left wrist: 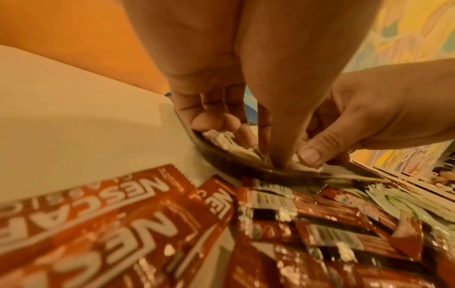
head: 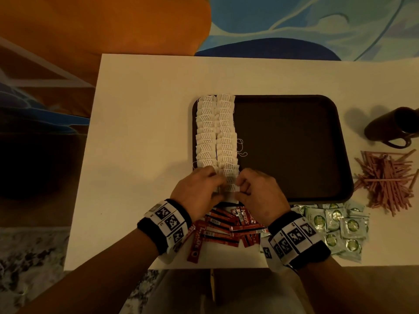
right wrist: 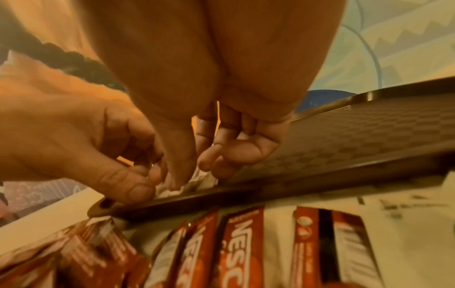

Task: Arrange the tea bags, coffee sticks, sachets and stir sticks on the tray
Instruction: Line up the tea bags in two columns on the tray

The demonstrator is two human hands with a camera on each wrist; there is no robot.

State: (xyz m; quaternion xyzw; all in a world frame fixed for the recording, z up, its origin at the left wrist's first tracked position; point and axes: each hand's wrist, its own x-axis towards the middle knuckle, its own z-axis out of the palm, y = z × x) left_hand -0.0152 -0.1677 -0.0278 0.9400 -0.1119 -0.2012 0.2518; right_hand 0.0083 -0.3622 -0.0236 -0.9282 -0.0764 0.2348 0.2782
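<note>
Lower centre: coffee sticks point(head: 223, 225) lie heaped on the tabletop point(head: 140, 132); sachets point(head: 340, 223) lower right, off the tray point(head: 294, 143). Just above, your left hand point(head: 199, 189) and right hand point(head: 258, 189) curl fingers on the nearest tea bags point(head: 216, 132), pinching them, probably squaring the row's end. Two columns fill the tray's left edge. Stir sticks point(head: 385, 180) wait at right.

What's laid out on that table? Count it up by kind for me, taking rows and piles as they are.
Rows of tea bags: 2
Piles of red coffee sticks: 1
Piles of green sachets: 1
Piles of stir sticks: 1
Dark tray: 1
Dark mug: 1
Total: 7
</note>
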